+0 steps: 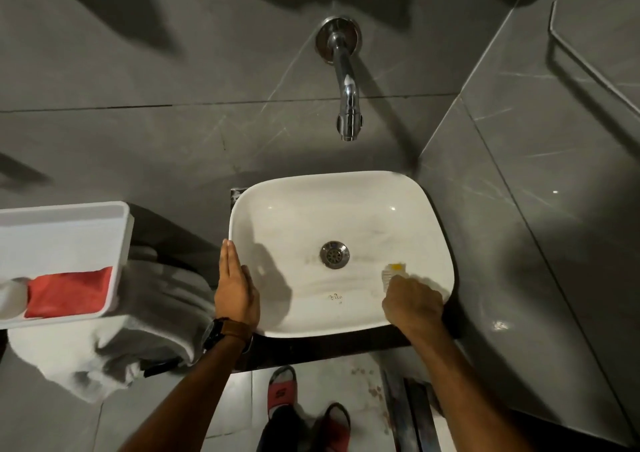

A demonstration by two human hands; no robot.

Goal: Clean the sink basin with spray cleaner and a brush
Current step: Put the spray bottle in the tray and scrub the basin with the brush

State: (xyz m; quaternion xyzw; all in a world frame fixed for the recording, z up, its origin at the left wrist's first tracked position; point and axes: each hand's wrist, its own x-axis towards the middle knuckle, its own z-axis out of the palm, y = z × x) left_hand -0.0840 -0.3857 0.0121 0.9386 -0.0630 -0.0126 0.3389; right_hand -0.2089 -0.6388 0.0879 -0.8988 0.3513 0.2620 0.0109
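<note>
The white sink basin (346, 188) sits on a dark counter below me, with a metal drain (334, 254) in its middle. My right hand (412, 301) is closed around a small brush (393, 271) with white bristles and a yellow part, pressed on the basin floor to the right of the drain. My left hand (235, 289) lies flat with fingers together on the basin's left rim, a watch on its wrist. No spray cleaner bottle can be identified in view.
A chrome wall tap (346, 81) juts out above the basin. A white tray (117, 240) holding a red cloth (69, 292) rests at the left, over a grey towel (145, 316). Grey tiled walls close in behind and at the right. My sandalled feet (304, 406) stand below.
</note>
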